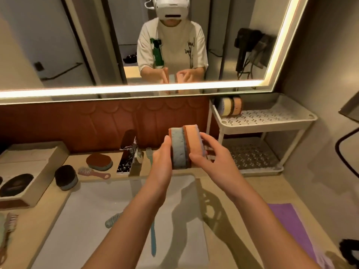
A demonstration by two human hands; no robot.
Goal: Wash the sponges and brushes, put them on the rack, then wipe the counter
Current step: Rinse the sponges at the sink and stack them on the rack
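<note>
Two sponges are pressed together upright above the sink's far edge: a grey-blue one (pixel 178 147) and an orange one (pixel 192 137). My left hand (pixel 162 162) grips the grey-blue side, and my right hand (pixel 208 154) holds the orange side. A white two-tier rack (pixel 272 124) stands at the right, with two sponges (pixel 231 106) upright in the back corner of its top shelf. A blue long-handled brush (pixel 153 237) lies in the white sink (pixel 93 220). On the counter behind lie a round brown sponge (pixel 99 162), a pink brush (pixel 93 172), a green brush (pixel 149 154) and a dark round brush (pixel 66 177).
The chrome faucet (pixel 127 154) stands behind the sink, left of my hands. A beige tray (pixel 35 171) with a dark brush sits at the left. A purple cloth (pixel 291 230) lies on the counter at the right. More brushes (pixel 8 226) lie at the left edge. A mirror hangs above.
</note>
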